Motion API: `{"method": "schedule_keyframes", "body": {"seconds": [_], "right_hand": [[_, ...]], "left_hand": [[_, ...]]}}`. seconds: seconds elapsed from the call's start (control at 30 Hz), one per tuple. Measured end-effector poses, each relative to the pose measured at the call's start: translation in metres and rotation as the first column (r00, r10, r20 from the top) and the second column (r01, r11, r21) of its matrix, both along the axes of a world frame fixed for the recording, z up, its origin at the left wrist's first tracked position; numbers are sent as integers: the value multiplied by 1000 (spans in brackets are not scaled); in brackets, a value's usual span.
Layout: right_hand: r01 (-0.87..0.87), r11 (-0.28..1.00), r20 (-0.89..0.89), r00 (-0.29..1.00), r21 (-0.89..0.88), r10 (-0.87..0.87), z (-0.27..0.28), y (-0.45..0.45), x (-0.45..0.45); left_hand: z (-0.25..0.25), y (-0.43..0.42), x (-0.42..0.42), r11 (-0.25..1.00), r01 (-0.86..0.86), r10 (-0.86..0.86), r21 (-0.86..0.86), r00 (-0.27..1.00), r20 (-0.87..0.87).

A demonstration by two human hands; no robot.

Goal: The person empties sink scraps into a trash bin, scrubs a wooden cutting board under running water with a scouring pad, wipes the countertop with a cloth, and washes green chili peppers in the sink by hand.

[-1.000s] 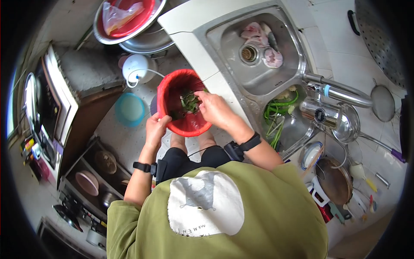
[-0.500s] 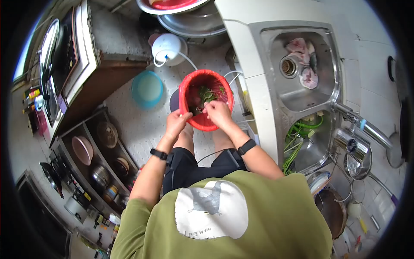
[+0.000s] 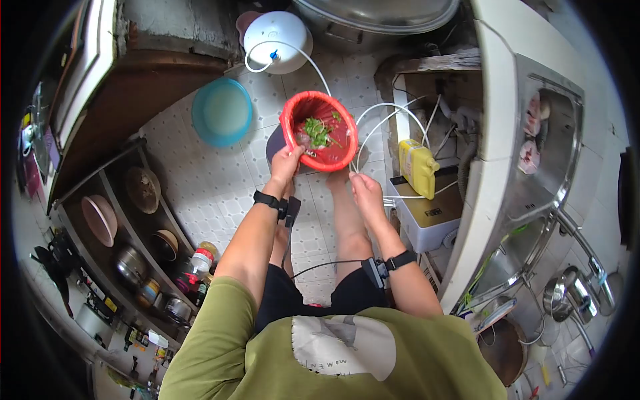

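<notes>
Left hand (image 3: 285,165) clamps the round red plastic bin (image 3: 287,120), green leafy scraps (image 3: 318,133) inside; right hand (image 3: 366,191) near rim, grip unclear

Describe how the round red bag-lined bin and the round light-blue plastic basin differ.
The round red bag-lined bin holds green leafy scraps; the round light-blue plastic basin shows a pale, whitish inside. The left hand grips the bin's rim, while no hand touches the basin, which stands on the tiled floor. The bin's rim looks crinkled; the basin's looks smooth. Both are open-topped.
</notes>
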State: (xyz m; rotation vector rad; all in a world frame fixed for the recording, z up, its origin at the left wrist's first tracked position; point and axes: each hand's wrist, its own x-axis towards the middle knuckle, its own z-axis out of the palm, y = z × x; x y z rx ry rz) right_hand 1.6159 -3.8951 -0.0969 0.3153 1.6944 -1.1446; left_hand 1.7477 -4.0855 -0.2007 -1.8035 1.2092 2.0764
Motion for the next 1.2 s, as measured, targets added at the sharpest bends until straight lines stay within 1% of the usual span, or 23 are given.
{"method": "schedule_keyframes", "body": {"seconds": [0.07, 0.13, 0.2, 0.23, 0.27, 0.33, 0.4, 0.47, 0.5, 0.53, 0.57, 0.6, 0.63, 0.67, 0.7, 0.77, 0.87, 0.93, 1.0, 1.03, 1.07, 1.13, 1.2], "right_hand": [[-58, 998, -46, 997, 12, 59, -14, 1, 11], [-107, 994, -63, 992, 38, 109, -29, 2, 16], [-151, 986, -78, 985, 64, 156, -38, 3, 22], [-171, 980, -106, 978, 99, 181, -41, 1, 23], [-190, 972, -133, 969, 135, 208, -46, 0, 25], [-220, 968, -149, 960, 124, 237, -63, 10, 31], [-245, 963, -167, 951, 115, 262, -69, 10, 33], [-4, 999, 101, 995, 46, 0, -54, -5, 31], [1, 999, 106, 994, 42, -5, -49, -11, 29], [12, 1000, 177, 984, 2, -13, -45, -17, 24], [26, 999, 243, 970, -37, -17, -38, -25, 19], [34, 998, 236, 972, -43, -23, -25, -40, 14], [194, 968, 338, 932, -158, -131, -7, -58, 11], [358, 901, 448, 866, -247, -221, 9, -70, 11], [370, 896, 443, 865, -246, -236, 18, -74, 10], [528, 769, 611, 757, -360, -233, 37, -83, 4], [528, 755, 572, 781, -389, -251, 86, -87, 2], [526, 722, 504, 816, -449, -282, 121, -77, -2], [359, 775, 356, 916, -520, -185, 166, -55, -12], [354, 790, 301, 927, -500, -225, 206, -46, -21], [379, 773, 263, 923, -509, -280, 228, -26, -31], [340, 767, 130, 937, -544, -323, 270, 24, -49], [429, 725, -20, 854, -539, -521, 296, 80, -70]], "left_hand": [[-31, -12, 1, 994, -112, 113, 15, 990, -88], [-60, -22, 10, 994, -105, 107, 23, 991, -76], [-87, -30, 24, 986, 130, -121, -101, 989, 87], [-129, -28, 46, 970, 201, -173, -140, 967, 189], [-143, -31, 57, 971, 197, -170, -137, 968, 187], [-158, -35, 70, 995, -31, 51, -95, 975, 218], [-164, -33, 74, 995, -10, 32, -95, 971, 237], [-154, -28, 81, 995, 0, 23, -100, 974, 226], [-153, -18, 86, 984, 2, 24, -180, 989, 143], [-121, -15, 75, 993, -76, 88, -94, 988, 129], [-95, -14, 71, 992, -122, 120, 24, 991, 61], [-68, -14, 67, 977, -155, 157, 147, 988, -4], [-34, -16, 56, 979, -145, 148, 146, 989, -12], [5, -17, 45, 969, -134, 151, 207, 986, -72], [38, -16, 39, 957, -115, 154, 267, 979, -131], [85, -15, 28, 962, -83, 137, 261, 972, -193], [150, -17, 13, 968, -19, 97, 250, 948, -302], [192, -17, -5, 992, 3, 35, 126, 955, -296], [234, -19, -21, 986, 78, -20, 150, 935, -354], [259, -19, -30, 982, 136, -75, 133, 919, -388], [281, -20, -41, 973, 191, -120, 127, 894, -432], [327, -12, -66, 949, 289, -184, 128, 834, -521], [372, 1, -94, 916, 381, -245, 123, 776, -581]]}}
